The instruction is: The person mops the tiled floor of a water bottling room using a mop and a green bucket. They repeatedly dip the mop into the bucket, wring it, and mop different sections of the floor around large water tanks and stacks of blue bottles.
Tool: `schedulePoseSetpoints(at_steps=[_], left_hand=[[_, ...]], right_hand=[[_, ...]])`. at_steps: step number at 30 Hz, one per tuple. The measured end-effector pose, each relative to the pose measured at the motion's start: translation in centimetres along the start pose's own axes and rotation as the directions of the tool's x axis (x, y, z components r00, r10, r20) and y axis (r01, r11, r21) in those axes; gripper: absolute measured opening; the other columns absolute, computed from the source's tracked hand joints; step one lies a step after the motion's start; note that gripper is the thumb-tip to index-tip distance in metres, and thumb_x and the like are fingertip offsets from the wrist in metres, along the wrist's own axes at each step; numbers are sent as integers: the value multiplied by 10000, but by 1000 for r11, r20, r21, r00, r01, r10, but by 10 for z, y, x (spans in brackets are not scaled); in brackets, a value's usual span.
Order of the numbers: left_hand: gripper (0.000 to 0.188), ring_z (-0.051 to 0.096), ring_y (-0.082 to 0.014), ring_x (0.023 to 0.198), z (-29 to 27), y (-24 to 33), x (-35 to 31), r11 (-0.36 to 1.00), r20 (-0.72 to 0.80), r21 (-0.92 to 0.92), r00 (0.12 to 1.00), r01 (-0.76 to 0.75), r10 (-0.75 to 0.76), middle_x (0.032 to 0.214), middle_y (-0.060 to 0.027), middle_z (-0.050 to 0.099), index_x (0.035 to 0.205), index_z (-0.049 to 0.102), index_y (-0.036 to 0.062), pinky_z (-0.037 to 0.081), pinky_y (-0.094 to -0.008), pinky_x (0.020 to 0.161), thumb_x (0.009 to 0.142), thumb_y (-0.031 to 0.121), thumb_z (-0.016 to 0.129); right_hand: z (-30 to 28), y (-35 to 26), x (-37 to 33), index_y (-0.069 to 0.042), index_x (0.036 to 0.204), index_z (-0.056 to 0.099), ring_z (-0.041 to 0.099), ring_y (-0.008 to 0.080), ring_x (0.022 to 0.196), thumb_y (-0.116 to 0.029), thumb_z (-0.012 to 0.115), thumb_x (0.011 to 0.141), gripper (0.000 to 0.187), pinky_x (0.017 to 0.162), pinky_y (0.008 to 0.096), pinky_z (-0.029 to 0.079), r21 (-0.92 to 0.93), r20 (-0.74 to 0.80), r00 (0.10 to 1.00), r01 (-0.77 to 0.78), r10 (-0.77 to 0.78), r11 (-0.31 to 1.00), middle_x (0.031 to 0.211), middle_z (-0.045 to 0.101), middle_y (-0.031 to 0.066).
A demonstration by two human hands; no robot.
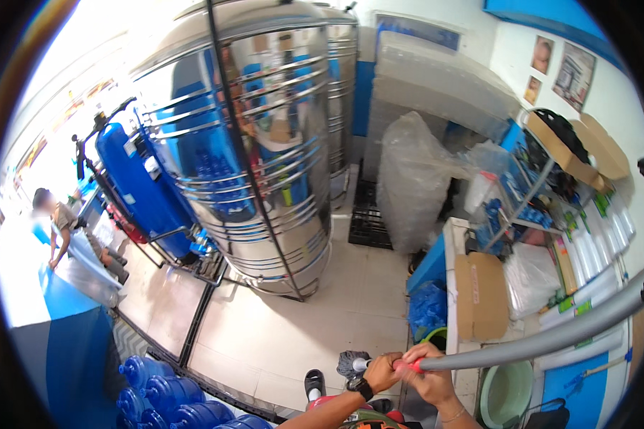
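A mop with a thick grey handle (537, 343) slants from the right edge down to the middle of my body. Its grey mop head (350, 362) shows just left of my hands, joined by a white piece. My left hand (383, 373), with a black watch at the wrist, is closed round the lower end of the pole. Close beside it, my right hand (431, 375) grips at the red collar (408, 366). Fingers of both hands are wrapped round; the pole's far end runs out of sight at the right.
A large shiny steel tank (279, 236) stands ahead, with a blue cylinder (147, 193) beside it. Blue water bottles (172, 390) lie at lower left. A pale green basin (506, 393) and a cardboard box (481, 297) are at right. A person (71, 222) leans at far left.
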State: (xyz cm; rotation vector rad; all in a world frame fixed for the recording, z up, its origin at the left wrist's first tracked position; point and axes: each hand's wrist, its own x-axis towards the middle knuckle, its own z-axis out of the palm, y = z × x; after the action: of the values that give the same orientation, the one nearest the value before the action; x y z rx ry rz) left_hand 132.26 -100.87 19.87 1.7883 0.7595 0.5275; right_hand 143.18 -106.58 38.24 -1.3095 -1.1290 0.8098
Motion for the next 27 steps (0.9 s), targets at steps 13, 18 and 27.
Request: schedulePoseSetpoints(at_steps=[13, 18, 27], left_hand=[[286, 706, -387, 954, -129, -154, -41, 959, -17, 279, 999, 47, -44, 1047, -143, 718, 1090, 715, 121, 577, -473, 846, 861, 285, 764], [346, 700, -385, 953, -122, -144, -47, 978, 119, 182, 990, -98, 78, 1026, -162, 700, 1085, 696, 66, 568, -479, 839, 844, 284, 815], [331, 703, -428, 841, -117, -151, -68, 968, 261, 221, 964, -118, 57, 807, -184, 705, 975, 614, 96, 535, -551, 738, 983, 426, 647]], right_hand=[[78, -36, 33, -45, 935, 587, 681, 234, 827, -237, 728, 987, 244, 896, 448, 573, 192, 57, 996, 54, -66, 980, 832, 626, 84], [109, 59, -6, -10, 945, 672, 719, 238, 1006, -59, 788, 893, 137, 943, 374, 550, -142, 55, 975, -204, 214, 969, 1013, 740, 133], [121, 90, -32, -7, 832, 653, 703, 270, 857, -44, 693, 887, 78, 935, 447, 548, 219, 237, 965, 60, -113, 974, 879, 712, 138]])
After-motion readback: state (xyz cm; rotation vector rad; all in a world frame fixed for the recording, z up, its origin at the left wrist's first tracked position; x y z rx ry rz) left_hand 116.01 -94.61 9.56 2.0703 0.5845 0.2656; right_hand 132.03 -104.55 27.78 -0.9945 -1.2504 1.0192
